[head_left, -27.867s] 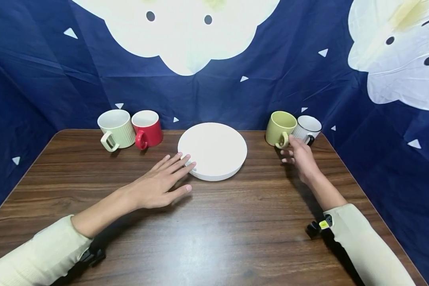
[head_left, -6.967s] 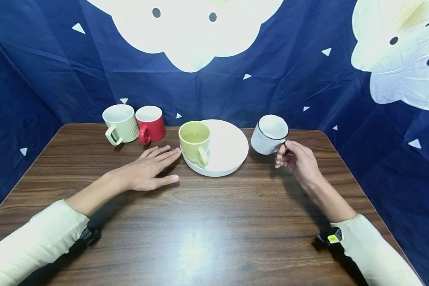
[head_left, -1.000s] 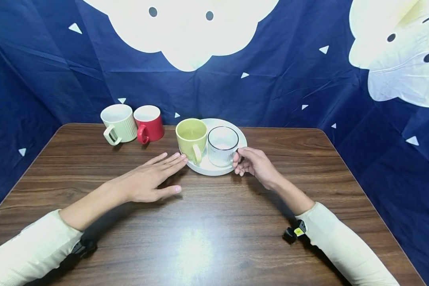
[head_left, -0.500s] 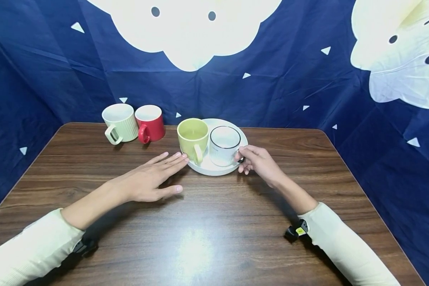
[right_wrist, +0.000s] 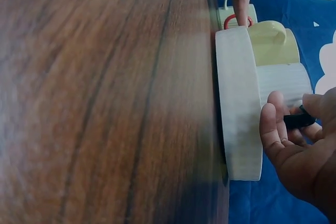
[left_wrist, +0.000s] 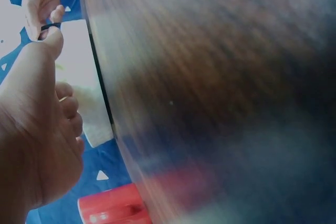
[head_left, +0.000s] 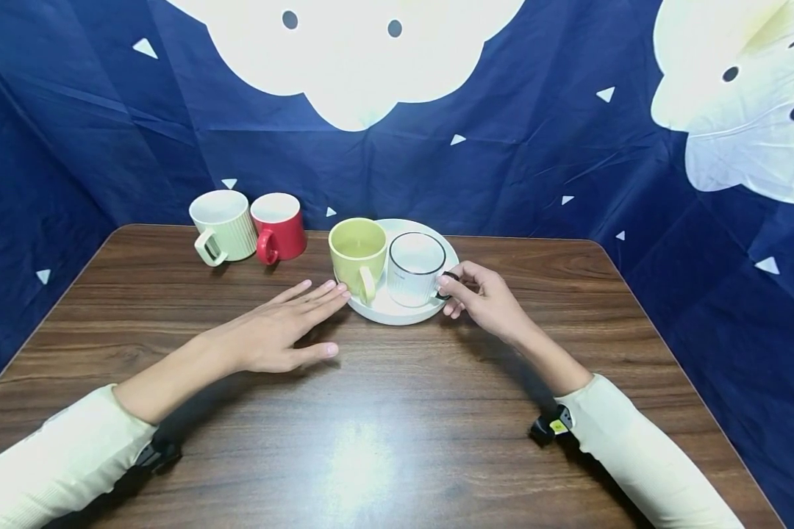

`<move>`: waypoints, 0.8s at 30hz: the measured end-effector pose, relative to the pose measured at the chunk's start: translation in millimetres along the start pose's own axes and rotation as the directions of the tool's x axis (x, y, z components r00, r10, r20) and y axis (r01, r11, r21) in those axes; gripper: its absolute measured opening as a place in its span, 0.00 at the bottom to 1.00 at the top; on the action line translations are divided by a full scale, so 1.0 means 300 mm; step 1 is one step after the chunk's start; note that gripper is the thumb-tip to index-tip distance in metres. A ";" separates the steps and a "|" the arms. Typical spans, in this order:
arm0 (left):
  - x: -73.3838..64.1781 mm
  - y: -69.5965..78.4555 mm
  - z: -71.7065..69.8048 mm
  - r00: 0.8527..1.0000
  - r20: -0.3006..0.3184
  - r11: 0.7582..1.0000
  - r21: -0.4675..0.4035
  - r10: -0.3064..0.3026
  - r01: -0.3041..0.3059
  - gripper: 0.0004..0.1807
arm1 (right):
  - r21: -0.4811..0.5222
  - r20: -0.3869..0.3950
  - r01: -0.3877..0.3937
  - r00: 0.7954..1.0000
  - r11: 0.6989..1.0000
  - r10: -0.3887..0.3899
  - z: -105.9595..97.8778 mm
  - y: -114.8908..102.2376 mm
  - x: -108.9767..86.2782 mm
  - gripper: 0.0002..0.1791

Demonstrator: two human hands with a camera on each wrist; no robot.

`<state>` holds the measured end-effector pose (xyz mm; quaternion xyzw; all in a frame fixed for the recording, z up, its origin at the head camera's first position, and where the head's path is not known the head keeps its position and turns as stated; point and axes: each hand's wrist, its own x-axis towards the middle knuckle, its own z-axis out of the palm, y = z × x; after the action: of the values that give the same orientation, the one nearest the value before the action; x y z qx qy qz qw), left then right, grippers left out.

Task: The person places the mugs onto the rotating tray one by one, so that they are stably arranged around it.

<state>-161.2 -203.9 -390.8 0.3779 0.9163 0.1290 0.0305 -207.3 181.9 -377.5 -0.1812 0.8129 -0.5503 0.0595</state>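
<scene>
A round white tray (head_left: 397, 317) bears a yellow-green mug (head_left: 356, 257) on its left and a white ribbed mug (head_left: 413, 272) with a dark rim on its right. My right hand (head_left: 492, 301) pinches the white mug's black handle (right_wrist: 299, 120) between thumb and fingers; this mug stands upright on the tray. With fingers straight, my left hand (head_left: 271, 338) lies palm down, fingertips at the tray's left front rim, just below the yellow-green mug. That mug's handle (head_left: 367, 285) points toward me.
At the back left of the wooden table (head_left: 397, 411) stand a pale green ribbed mug (head_left: 228, 231) and a red mug (head_left: 284, 234), side by side. A blue cloth (head_left: 536, 169) with white clouds hangs right behind the table's back edge.
Earlier, the yellow-green and white mugs came from the back right onto the tray. In the last second my right fingers have shifted slightly, baring more of the black handle; my left hand keeps still.
</scene>
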 end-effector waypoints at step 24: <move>0.001 0.007 -0.002 1.000 -0.010 1.000 0.010 -0.002 0.002 0.47 | -0.122 -0.144 0.075 0.985 0.990 -0.092 -0.040 0.017 0.014 0.13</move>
<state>-160.0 -202.4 -389.8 0.3767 0.9174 0.1264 0.0240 -216.0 192.5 -377.1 -0.1767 0.8373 -0.5163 -0.0352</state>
